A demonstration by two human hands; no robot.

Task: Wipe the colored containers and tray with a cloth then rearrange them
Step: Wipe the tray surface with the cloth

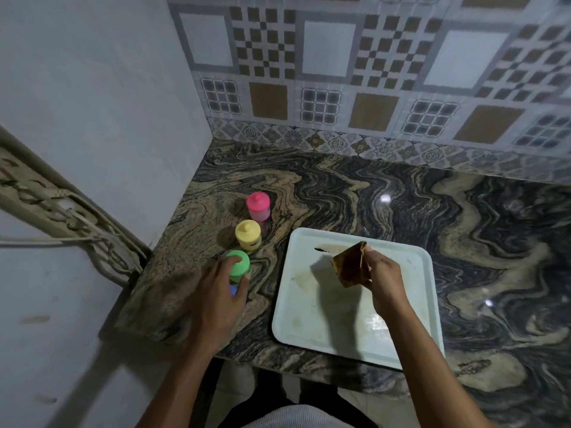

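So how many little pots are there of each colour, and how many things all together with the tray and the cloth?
pink pot: 1
yellow pot: 1
green pot: 1
tray: 1
cloth: 1
Total: 5
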